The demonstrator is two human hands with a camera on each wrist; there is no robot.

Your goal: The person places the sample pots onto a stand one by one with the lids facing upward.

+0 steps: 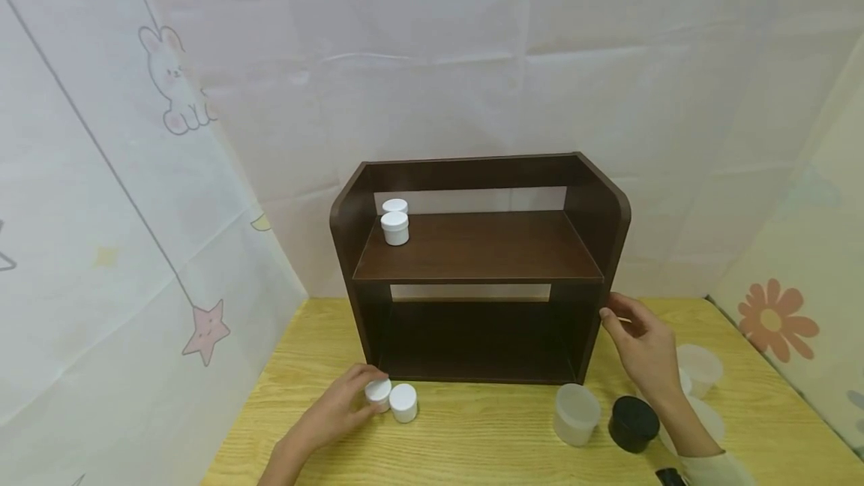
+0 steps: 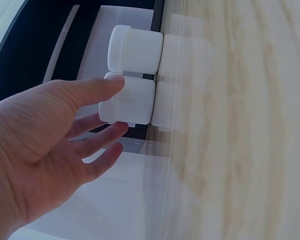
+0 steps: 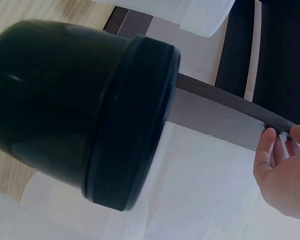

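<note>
My left hand [image 1: 334, 407] has its thumb and fingers about a small white lidded jar [image 1: 379, 394] on the table, at the shelf's front left. The left wrist view shows the thumb on one side of this jar [image 2: 135, 102] and fingertips at the other. Touching distance to its right, a matching white jar [image 1: 403, 403] stands upright. At the far right, the fingertips of my right hand [image 1: 643, 347] rest against the outer side of the dark brown two-tier shelf [image 1: 472, 250], with fingers loosely bent. Two more white jars [image 1: 395, 229] sit on the upper tier's left end.
A frosted tub [image 1: 577, 415] and a black tub [image 1: 633, 424] stand before the shelf's right end. Several translucent containers [image 1: 700, 367] lie partly behind my right forearm. Behind everything hangs a pale cloth backdrop [image 1: 439, 81].
</note>
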